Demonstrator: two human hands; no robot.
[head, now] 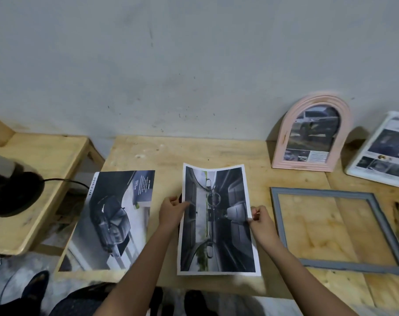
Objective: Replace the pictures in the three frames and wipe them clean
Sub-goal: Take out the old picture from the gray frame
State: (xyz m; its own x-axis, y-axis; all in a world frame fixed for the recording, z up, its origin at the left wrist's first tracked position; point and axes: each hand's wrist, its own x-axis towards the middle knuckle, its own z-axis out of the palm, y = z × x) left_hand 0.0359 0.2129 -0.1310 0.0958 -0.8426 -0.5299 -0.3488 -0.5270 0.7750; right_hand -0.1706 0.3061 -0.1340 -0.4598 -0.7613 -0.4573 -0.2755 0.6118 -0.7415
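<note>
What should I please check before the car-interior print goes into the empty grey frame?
1. Grip: left hand and right hand each pinch a side edge of the white-bordered car-interior print: ok.
2. Grey rectangular frame lies flat and empty on the plywood table: ok.
3. Print fits the opening: cannot tell.
4. Glass in the frame: cannot tell.
5. Print flat: not ok, its top edge curls.
6. Wiping cloth within view: not ok, none visible.
</note>
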